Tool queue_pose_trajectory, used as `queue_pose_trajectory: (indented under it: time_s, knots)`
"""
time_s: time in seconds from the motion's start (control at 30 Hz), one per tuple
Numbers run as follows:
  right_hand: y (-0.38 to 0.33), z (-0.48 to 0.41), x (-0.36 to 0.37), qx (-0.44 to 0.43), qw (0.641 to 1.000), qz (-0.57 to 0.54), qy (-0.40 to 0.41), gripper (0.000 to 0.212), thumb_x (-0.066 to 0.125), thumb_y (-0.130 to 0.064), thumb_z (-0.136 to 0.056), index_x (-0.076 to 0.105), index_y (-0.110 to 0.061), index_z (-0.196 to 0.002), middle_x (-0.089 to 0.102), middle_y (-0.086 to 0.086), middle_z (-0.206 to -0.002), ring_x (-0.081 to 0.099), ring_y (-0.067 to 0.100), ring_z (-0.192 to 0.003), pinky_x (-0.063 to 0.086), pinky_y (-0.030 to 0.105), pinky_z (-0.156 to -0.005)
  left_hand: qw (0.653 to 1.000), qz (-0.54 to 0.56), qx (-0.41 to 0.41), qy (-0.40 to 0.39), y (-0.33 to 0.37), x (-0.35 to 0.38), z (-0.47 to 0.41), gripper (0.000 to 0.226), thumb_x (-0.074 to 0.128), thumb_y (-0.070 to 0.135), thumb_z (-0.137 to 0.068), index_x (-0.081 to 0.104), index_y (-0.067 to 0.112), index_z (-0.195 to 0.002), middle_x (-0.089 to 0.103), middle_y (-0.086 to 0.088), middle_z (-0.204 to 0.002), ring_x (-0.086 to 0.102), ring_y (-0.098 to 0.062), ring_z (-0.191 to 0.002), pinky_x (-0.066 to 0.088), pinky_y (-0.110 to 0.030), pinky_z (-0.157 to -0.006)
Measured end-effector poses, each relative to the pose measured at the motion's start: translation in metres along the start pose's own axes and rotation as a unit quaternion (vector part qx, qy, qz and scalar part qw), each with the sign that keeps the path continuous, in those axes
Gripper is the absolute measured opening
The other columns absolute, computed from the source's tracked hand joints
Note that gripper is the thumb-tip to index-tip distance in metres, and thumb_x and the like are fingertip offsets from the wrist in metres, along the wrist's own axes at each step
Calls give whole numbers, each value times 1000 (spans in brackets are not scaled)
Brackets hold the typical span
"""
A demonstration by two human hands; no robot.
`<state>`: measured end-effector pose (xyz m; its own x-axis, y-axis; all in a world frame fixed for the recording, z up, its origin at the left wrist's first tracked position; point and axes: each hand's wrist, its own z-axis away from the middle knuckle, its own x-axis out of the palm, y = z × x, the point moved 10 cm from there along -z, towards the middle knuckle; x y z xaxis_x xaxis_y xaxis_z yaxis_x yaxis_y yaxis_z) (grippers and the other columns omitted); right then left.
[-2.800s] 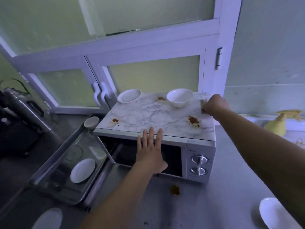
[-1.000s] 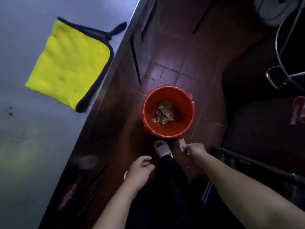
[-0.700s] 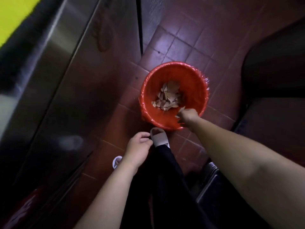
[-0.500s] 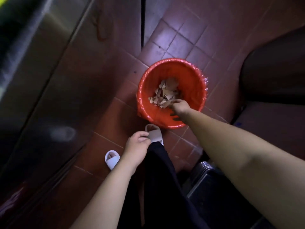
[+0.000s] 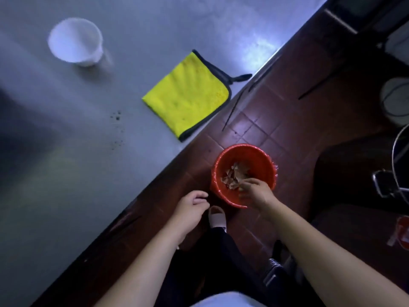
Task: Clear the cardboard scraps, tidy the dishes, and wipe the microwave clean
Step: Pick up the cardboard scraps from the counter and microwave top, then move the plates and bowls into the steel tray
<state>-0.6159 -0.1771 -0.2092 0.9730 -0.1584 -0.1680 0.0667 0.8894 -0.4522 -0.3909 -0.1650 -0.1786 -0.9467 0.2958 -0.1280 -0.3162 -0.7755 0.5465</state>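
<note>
Head view, nearest first: what are the two hands doing?
— Left hand (image 5: 190, 209) hangs above the dark trousers (image 5: 221, 258), fingers loosely curled and holding nothing. Right hand (image 5: 256, 193) bends down over the near rim of the red bucket (image 5: 219, 185). Its fingers (image 5: 243, 187) are curled together at the cardboard scraps (image 5: 234, 176); I cannot tell whether they pinch one.

Where do the scraps lie?
— Heaped in the bottom of the bucket, just beyond the right fingers. The right wrist covers part of the near rim.

What is underneath?
— A dark red tiled floor (image 5: 276, 111). The bucket stands on it, and a pale slipper (image 5: 218, 218) sits between the two hands, just short of the bucket.

And farther out?
— Left of the left fingers a grey steel table (image 5: 66, 185) runs diagonally, its edge passing close to them. Beyond them, near that edge, lies a folded yellow cloth (image 5: 188, 96) with a dark border and loop. Dark specks (image 5: 117, 116) dot the steel left of the cloth. Farthest off stands a white cup (image 5: 75, 41), blurred. Well right of the right fingers is some metal gear (image 5: 381, 183), too dim to name.
</note>
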Motion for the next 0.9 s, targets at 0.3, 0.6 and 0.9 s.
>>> queue_pose_trajectory:
  time_s: [0.3,0.6,0.9]
  knots:
    - [-62,159,105,-159,983,-68,-59,13,58,-7,-96,68,-8,-103,70,8,-85,66,21,-72,48,27,-55,991,51,120,30,22,-119,107,16,64,16,-91,68,26,-103,67,1,-91,59,-14,-83,46,-30,-78]
    - [-48,225,219,-279,952,72,-99,13,65,-1,-91,72,-13,-91,69,6,-75,64,10,-63,47,26,-57,973,145,147,104,-34,-212,158,16,61,3,-91,67,12,-103,64,-4,-86,60,-16,-76,51,-31,-76]
    - [-92,231,243,-350,928,112,-61,17,66,-3,-88,73,-18,-84,70,4,-76,65,20,-73,47,29,-64,962,179,129,159,-48,-250,166,15,62,12,-91,69,20,-102,69,-2,-89,60,-13,-75,44,-18,-61]
